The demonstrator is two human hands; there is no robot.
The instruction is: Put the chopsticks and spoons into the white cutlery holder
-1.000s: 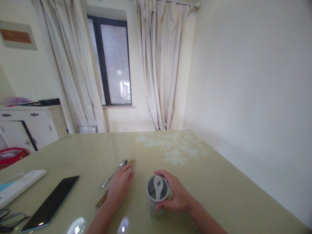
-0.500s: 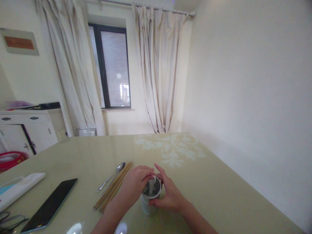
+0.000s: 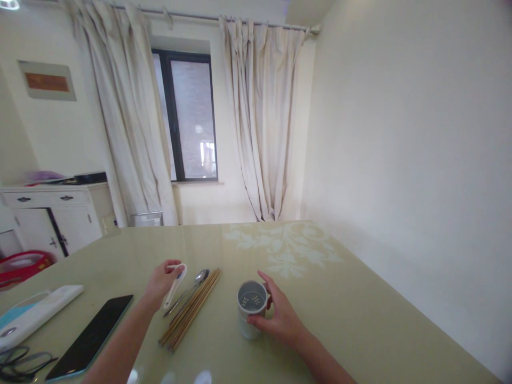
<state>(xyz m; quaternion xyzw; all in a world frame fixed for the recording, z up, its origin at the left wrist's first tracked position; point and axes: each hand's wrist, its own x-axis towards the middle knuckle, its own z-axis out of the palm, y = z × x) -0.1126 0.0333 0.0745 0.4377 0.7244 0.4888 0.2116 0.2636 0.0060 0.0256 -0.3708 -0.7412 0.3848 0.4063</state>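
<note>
My left hand [image 3: 162, 284] pinches a white ceramic soup spoon [image 3: 174, 288] by its bowl end, beside the metal spoons. The soup spoon's handle points down toward the table. My right hand [image 3: 278, 314] curls its thumb and fingers around the side of a pale utensil holder [image 3: 248, 320] standing upright on the table. Small drainage holes show in the grey bottom of that holder, with no utensils inside. Between the hands lies a bundle of wooden chopsticks [image 3: 191, 310], with metal spoons [image 3: 201, 276] along its left side.
A black phone [image 3: 90, 338] lies at the left, near a white power strip-like object [image 3: 44, 312] and eyeglasses [image 3: 24, 365]. A red basin [image 3: 28, 266] stands beyond the table's left edge. The wall [image 3: 420, 186] runs along the table's right side.
My left hand has moved left from the holder, taking the white soup spoon out of it to beside the metal spoons. My right hand stays on the holder. The view has shifted slightly.
</note>
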